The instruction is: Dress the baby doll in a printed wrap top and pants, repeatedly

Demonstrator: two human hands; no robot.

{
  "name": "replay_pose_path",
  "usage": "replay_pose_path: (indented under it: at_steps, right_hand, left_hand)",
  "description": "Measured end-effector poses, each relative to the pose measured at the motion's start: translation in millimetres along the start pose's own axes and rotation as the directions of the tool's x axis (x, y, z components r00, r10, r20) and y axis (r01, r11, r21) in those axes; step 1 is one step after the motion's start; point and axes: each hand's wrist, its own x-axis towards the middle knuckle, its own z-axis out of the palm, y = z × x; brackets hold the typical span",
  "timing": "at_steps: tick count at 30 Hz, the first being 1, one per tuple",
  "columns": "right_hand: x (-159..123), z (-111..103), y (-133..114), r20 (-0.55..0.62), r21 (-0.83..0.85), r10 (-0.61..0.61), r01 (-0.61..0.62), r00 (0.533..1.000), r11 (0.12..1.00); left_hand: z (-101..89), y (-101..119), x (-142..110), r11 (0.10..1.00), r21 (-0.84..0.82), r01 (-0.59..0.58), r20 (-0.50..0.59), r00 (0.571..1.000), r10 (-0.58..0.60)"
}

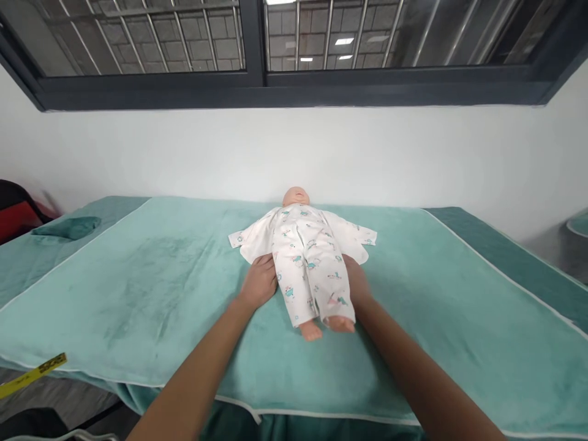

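A baby doll point(296, 196) lies on its back, head toward the wall and bare feet toward me. It has on a white long-sleeved top point(260, 236), its sleeves spread out to both sides. White printed trousers point(307, 263) cover its body and legs, with a dark slit down the middle front. At the trousers' left edge, just below the top's hem, my left hand point(260, 280) is closed with curled fingers. My right hand point(358, 283) is closed at the opposite edge, its fingertips partly hidden by the cloth.
A light green blanket point(138, 294) with white piping covers the padded surface under the doll. Behind it rises a white wall point(294, 147) with a dark-framed barred window point(257, 95). A red and black item point(21, 211) is at the far left, and a yellow strip point(34, 375) at lower left.
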Motion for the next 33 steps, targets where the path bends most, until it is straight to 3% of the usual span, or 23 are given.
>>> replay_pose_path:
  at_steps: [4,7,9,11,12,14,16,17,20,23,26,30,31,33]
  right_hand:
    - [-16.8,-8.7,3.3,0.104,-0.020,-0.180,0.183,0.978,0.983]
    - [-26.8,-9.0,5.3,0.121,-0.024,-0.241,0.246,0.963,0.969]
    - [-29.1,-8.7,12.4,0.057,0.009,-0.170,0.170,0.984,0.985]
    - [-27.0,-9.5,25.9,-0.090,0.019,0.020,-0.018,0.996,1.000]
    - [-24.5,-10.3,34.5,-0.169,0.009,0.134,-0.135,0.976,0.991]
    - [-17.7,-12.4,51.9,-0.274,-0.034,0.317,-0.339,0.908,0.940]
    - [-10.2,-14.6,65.4,-0.284,-0.087,0.405,-0.444,0.869,0.892]
    - [-6.4,-15.7,69.8,-0.272,-0.102,0.430,-0.470,0.861,0.877]
    - [5.9,-19.6,74.2,-0.218,-0.044,0.516,-0.536,0.829,0.843]
    - [25.6,-27.4,71.9,-0.071,0.183,0.596,-0.577,0.800,0.796]
    - [56.4,-40.6,64.2,0.063,0.350,0.558,-0.542,0.827,0.764]
    - [100.7,-59.0,30.3,0.095,0.542,0.472,-0.443,0.877,0.714]
    - [108.1,-61.8,17.4,0.126,0.593,0.408,-0.398,0.904,0.700]
    - [114.0,-63.3,-9.4,0.229,0.557,0.220,-0.313,0.948,0.769]
  left_hand:
    - [-9.0,0.3,-15.8,0.999,-0.037,-0.003,-0.011,1.000,0.003]
    - [-8.9,-1.0,-23.5,0.998,-0.065,0.027,-0.017,0.999,-0.028]
    - [-6.5,-4.2,-25.9,0.994,-0.091,0.064,-0.040,0.997,-0.068]
    - [-4.3,-10.2,-25.9,0.979,-0.112,0.173,-0.119,0.975,-0.186]
    - [-3.7,-14.3,-24.8,0.957,-0.114,0.267,-0.178,0.942,-0.284]
    - [-3.7,-23.6,-19.5,0.861,-0.104,0.498,-0.274,0.818,-0.506]
    - [-4.1,-32.7,-10.4,0.727,-0.062,0.684,-0.286,0.686,-0.669]
    - [-3.9,-36.3,-4.9,0.678,-0.032,0.734,-0.268,0.647,-0.714]
    - [-0.5,-41.5,12.5,0.624,0.034,0.780,-0.232,0.614,-0.755]
    - [5.3,-40.7,25.9,0.564,0.085,0.821,-0.244,0.566,-0.787]
    - [9.6,-39.8,32.2,0.532,0.122,0.838,-0.233,0.545,-0.806]
    - [10.8,-41.6,33.4,0.557,0.117,0.822,-0.212,0.569,-0.795]
    - [10.6,-42.0,33.5,0.562,0.111,0.820,-0.208,0.572,-0.793]
    - [10.1,-42.0,33.5,0.570,0.089,0.817,-0.203,0.575,-0.793]
